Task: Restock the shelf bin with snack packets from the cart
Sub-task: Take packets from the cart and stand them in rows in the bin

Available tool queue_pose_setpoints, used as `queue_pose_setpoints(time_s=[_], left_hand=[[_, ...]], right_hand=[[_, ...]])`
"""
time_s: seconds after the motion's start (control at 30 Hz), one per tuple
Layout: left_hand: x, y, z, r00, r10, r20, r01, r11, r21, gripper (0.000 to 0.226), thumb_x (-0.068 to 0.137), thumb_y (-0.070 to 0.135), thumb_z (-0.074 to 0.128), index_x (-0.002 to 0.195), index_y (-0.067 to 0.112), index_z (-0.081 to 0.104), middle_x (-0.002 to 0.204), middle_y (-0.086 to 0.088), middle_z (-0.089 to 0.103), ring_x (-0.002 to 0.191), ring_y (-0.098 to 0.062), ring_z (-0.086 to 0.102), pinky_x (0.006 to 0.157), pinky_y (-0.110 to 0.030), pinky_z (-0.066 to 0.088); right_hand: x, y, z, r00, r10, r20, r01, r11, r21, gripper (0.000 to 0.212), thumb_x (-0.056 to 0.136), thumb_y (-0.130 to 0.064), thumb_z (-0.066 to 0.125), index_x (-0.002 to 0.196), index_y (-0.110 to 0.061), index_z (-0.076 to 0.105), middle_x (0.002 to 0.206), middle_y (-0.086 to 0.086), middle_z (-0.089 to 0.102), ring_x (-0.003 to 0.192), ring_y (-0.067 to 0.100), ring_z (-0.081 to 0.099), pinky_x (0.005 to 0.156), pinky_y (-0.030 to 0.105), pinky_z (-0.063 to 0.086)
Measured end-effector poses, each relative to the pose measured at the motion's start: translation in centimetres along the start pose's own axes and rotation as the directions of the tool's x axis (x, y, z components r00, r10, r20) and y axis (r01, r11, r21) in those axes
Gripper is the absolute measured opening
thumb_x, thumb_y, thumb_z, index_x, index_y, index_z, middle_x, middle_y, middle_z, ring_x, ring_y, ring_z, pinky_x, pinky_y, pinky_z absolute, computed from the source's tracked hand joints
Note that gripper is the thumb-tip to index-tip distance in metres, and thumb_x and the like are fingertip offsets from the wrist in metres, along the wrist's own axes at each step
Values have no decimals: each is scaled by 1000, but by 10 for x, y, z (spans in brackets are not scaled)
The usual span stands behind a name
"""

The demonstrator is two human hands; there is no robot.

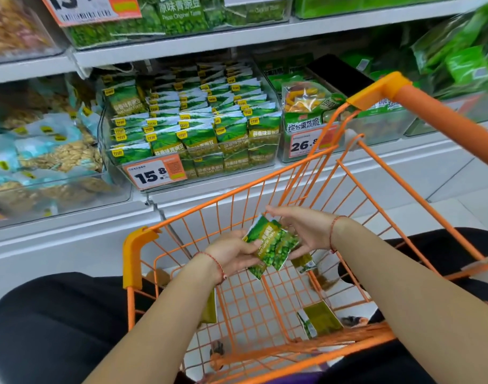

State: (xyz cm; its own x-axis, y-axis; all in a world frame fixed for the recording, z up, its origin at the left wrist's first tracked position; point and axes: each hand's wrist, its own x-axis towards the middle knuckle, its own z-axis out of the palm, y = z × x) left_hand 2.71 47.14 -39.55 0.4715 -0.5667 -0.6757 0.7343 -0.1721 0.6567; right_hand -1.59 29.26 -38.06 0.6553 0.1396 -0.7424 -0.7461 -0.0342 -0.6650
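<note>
**Green pea packets held over orange cart, shelf bin ahead**

On the shelf's left end, a clear bin of pale blue nut packets (43,151). Beside it, centre shelf, the clear shelf bin (193,126) holds upright rows of green pea packets, with a 15.8 price tag (155,173) on its front edge. Right of that, a bin of mixed vegetable crisps (306,112).

Below, inside the orange cart (265,273): left hand (231,252) holds a small stack of green pea packets (270,246), thumb curled over the stack's left edge. Right hand (301,231) touches the stack's right edge, fingers straight and slightly spread. More loose packets (319,318) lie on the cart floor, toward its right side.
</note>
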Motion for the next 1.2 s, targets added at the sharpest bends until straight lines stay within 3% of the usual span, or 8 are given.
queue_pose_setpoints(time_s=[0.13,0.23,0.33,0.4,0.57,0.87,1.07,1.2], left_hand=[[5,-1,-5,999,38,-18,-37,996,75,57,85,-7,62,132,21,45,129,-13,55,105,-21,61,77,-26,54],[16,-2,-11,989,25,-144,10,971,238,52,86,0,64,134,10,45,127,-14,56,106,-22,60,82,-30,54],[33,-11,-13,949,188,-253,155,420,894,33,92,12,57,124,7,59,126,-13,58,115,-26,56,91,-31,46],[43,-19,-7,956,204,-212,190,124,974,24,94,21,53,110,7,64,118,-12,63,107,-26,59,79,-31,46],[66,-40,7,927,265,-265,292,-68,954,36,96,40,48,115,11,57,112,-6,62,103,-23,61,71,-31,44],[79,-56,-4,943,220,-251,216,171,961,46,84,32,67,123,14,51,123,-10,51,113,-26,52,88,-35,48],[72,-56,-4,963,153,-221,188,204,961,41,85,25,69,121,12,56,118,-9,60,107,-24,58,79,-30,46],[53,-40,3,975,74,-207,198,119,973,30,91,28,60,114,9,54,91,-2,56,93,-22,58,66,-25,43]], right_hand=[[1,1,7,998,22,-60,-30,989,-143,73,76,-37,76,136,-10,46,145,-2,37,128,16,43,83,34,57],[-2,1,1,981,25,-193,-58,985,-165,54,79,-34,74,121,-12,49,145,1,37,117,16,48,81,33,57],[-2,10,-7,927,69,-368,-190,934,-303,85,83,-37,70,148,-12,22,156,4,17,126,24,46,70,29,59],[0,15,-8,929,73,-364,-216,903,-371,91,83,-39,70,151,-12,14,158,4,12,124,26,49,74,33,59],[5,19,-8,929,119,-351,-256,891,-375,84,87,-38,65,149,-11,16,156,10,13,114,29,58,81,38,58],[-1,7,-2,933,103,-345,-251,873,-419,49,92,-24,54,134,-3,39,141,19,36,102,30,64,79,35,58],[-11,2,-1,926,43,-375,-229,854,-468,14,91,-20,51,83,-10,47,65,2,23,51,13,22,46,22,24],[-17,-8,-1,956,-12,-294,-142,856,-497,59,91,-21,54,141,3,34,88,10,43,65,15,38,54,26,38]])
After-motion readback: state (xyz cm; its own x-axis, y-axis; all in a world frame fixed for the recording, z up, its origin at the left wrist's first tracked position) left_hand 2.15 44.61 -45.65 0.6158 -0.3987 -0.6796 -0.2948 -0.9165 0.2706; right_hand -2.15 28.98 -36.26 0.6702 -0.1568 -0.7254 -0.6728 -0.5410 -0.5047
